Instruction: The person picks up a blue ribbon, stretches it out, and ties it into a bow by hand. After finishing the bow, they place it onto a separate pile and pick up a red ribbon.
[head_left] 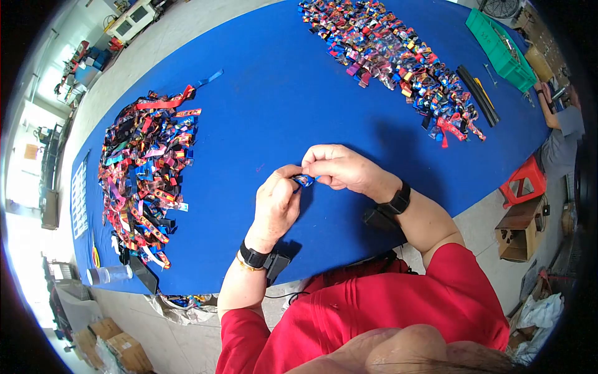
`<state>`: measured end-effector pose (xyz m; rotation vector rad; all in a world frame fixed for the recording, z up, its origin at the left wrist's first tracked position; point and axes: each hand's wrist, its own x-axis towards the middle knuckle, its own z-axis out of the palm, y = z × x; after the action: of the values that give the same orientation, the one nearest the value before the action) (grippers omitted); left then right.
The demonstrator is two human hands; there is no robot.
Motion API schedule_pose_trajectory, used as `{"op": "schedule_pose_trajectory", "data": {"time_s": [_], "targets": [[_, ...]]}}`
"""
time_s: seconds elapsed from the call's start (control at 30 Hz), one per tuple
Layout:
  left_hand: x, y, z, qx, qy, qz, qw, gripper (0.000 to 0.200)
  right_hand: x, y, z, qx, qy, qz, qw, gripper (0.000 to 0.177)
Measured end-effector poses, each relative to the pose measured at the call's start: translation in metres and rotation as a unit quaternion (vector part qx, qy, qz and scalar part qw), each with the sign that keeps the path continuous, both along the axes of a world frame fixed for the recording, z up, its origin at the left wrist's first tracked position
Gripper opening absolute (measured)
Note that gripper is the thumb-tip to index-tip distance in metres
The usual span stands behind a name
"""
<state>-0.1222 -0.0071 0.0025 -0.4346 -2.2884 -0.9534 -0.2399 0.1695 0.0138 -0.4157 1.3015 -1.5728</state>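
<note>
Over the blue-topped table, my left hand [277, 202] and my right hand [349, 168] meet at the fingertips. Both pinch a small blue printed ribbon [303, 181], which looks bent or looped; fingers hide much of it. To the left lies a heap of loose ribbon strips [146, 174] in many colours. Beyond my right hand stretches a long pile of ribbon pieces [398, 56], many of them looped. Each of my wrists wears a black band with a dark box on it.
A green crate [501, 50] stands at the far right beside black tubes [478, 96]. Scissors [95, 254], a clear jar [111, 275] and a dark phone-like slab [144, 274] lie at the left edge. Another person [560, 134] is at the right, near a red stool [524, 182].
</note>
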Motion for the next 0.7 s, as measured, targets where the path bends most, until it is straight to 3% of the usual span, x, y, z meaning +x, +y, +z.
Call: {"op": "schedule_pose_trajectory", "data": {"time_s": [0.23,0.4,0.43,0.5,0.6,0.63,0.7], "targets": [[0.003,0.001,0.0,0.011,-0.008,0.025,1.0,0.026,0.005,0.001,0.01,-0.022,0.029,-0.13,0.991,0.014],[0.001,-0.005,-0.001,0.038,-0.01,0.085,0.996,0.022,0.006,-0.005,0.005,-0.045,0.073,-0.156,0.984,0.018],[0.001,-0.005,-0.004,0.138,-0.097,0.073,0.983,0.021,0.005,-0.005,0.004,-0.038,0.076,-0.158,0.984,0.018],[0.001,-0.006,-0.011,0.332,-0.259,0.044,0.906,0.02,0.007,-0.007,0.006,-0.026,0.092,-0.167,0.981,0.019],[-0.002,-0.01,-0.002,0.53,-0.293,-0.08,0.792,0.019,0.006,-0.005,0.004,-0.006,0.102,-0.135,0.986,0.02],[-0.002,-0.01,-0.002,0.533,-0.279,-0.091,0.794,0.02,0.006,-0.006,0.003,0.002,0.104,-0.132,0.986,0.02],[0.0,-0.007,-0.003,0.458,-0.204,-0.058,0.863,0.02,0.006,-0.006,0.002,0.019,0.11,-0.128,0.985,0.02]]}}
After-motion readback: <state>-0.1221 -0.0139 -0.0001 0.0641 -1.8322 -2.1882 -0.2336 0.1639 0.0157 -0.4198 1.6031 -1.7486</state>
